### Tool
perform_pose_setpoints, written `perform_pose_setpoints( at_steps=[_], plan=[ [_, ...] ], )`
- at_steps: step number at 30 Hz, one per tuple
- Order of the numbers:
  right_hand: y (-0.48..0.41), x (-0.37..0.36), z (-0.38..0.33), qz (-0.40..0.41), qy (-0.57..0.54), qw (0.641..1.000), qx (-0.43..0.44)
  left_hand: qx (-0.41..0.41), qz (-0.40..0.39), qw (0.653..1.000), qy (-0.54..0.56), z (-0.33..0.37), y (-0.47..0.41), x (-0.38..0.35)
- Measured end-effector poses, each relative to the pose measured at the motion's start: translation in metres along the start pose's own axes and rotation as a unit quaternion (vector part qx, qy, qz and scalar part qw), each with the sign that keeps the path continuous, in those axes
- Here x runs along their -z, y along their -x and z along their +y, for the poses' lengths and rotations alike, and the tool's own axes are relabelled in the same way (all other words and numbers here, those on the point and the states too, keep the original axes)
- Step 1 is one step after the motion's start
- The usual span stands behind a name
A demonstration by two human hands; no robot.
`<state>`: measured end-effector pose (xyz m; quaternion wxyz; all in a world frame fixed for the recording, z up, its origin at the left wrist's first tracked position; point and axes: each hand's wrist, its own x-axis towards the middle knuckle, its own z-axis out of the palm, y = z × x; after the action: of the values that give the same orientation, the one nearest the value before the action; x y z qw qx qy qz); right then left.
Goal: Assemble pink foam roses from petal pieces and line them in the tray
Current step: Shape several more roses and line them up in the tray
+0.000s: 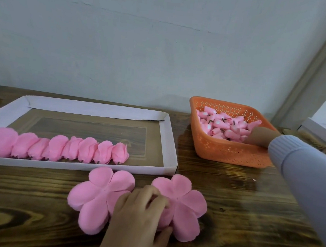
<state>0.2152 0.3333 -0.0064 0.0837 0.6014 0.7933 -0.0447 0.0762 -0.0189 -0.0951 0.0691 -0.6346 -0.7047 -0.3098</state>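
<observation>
Two flat pink five-petal foam pieces lie on the wooden table, one at the left [95,198] and one at the right [185,203]. My left hand [141,217] rests across both, fingers curled on the right piece's inner petals. A white cardboard tray [169,143] behind them holds a row of several finished pink roses [58,148] along its near edge. My right hand [260,138] reaches into an orange perforated basket [224,149] full of small pink rose buds [224,126]; its fingers are hidden among the buds.
A grey-blue wall stands right behind the table. A white box [321,128] and a braided brown thing [316,143] sit at the far right edge. Bare wood shows in front of the tray at the left.
</observation>
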Motion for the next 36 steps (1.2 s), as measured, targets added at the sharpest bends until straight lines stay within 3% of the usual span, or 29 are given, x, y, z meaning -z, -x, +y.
perform_pose_setpoints(
  at_steps=[8, 13, 17, 20, 23, 29, 32, 36],
  plan=[
    [0.010, 0.006, 0.006, 0.062, 0.002, 0.997, 0.036, 0.010, 0.025, 0.999, 0.022, 0.000, 0.001, -0.001],
    [0.015, 0.009, 0.011, 0.186, -0.090, 0.978, 0.010, 0.002, 0.057, 0.998, 0.017, -0.002, 0.000, -0.001],
    [0.020, 0.015, 0.012, 0.268, -0.259, 0.928, -0.003, -0.006, 0.094, 0.995, 0.010, -0.006, -0.002, -0.002],
    [0.030, 0.020, 0.004, 0.303, -0.420, 0.855, 0.008, -0.010, 0.113, 0.993, 0.002, -0.006, -0.003, -0.002],
    [0.047, 0.026, -0.008, 0.262, -0.573, 0.776, 0.011, -0.007, 0.129, 0.992, 0.005, -0.007, -0.003, -0.001],
    [0.102, 0.023, -0.046, 0.117, -0.751, 0.643, 0.088, 0.002, 0.124, 0.992, 0.003, -0.009, -0.002, 0.002],
    [0.134, 0.009, -0.059, 0.055, -0.787, 0.605, 0.112, -0.005, 0.120, 0.993, 0.000, -0.010, -0.002, 0.003],
    [0.177, -0.020, -0.073, -0.029, -0.803, 0.584, 0.119, -0.011, 0.122, 0.992, -0.003, -0.011, -0.004, 0.003]
  ],
)
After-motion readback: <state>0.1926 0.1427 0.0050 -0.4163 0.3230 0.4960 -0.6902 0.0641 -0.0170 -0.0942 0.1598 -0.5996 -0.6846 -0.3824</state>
